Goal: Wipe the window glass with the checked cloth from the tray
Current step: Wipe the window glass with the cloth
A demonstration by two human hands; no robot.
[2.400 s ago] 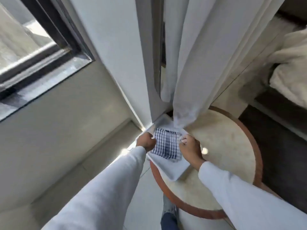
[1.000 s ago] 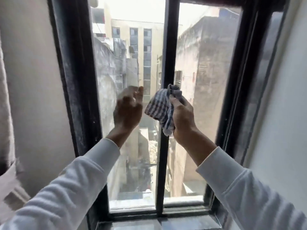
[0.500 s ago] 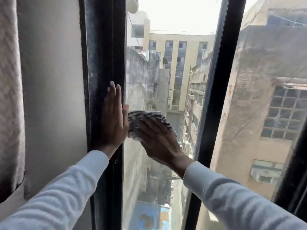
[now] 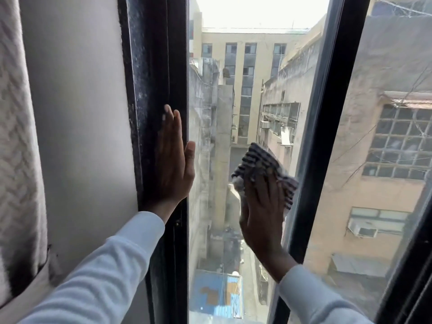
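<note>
The window glass point(image 4: 217, 113) is a tall narrow pane between a black left frame point(image 4: 154, 78) and a black middle bar point(image 4: 327, 113). My right hand point(image 4: 261, 211) presses the blue-and-white checked cloth point(image 4: 261, 160) flat against the glass, near the pane's right side by the middle bar. The cloth is bunched and partly covered by my fingers. My left hand point(image 4: 173, 164) lies flat with fingers straight on the left frame, its thumb reaching onto the glass. The tray is out of view.
A second pane point(image 4: 385, 148) lies right of the middle bar. A pale wall point(image 4: 79, 113) and a patterned curtain point(image 4: 18, 148) stand to the left of the frame. Buildings and an alley show through the glass.
My right hand has slid the cloth rightward across the pane, from beside my left hand to the middle bar. My left hand stays flat on the frame.
</note>
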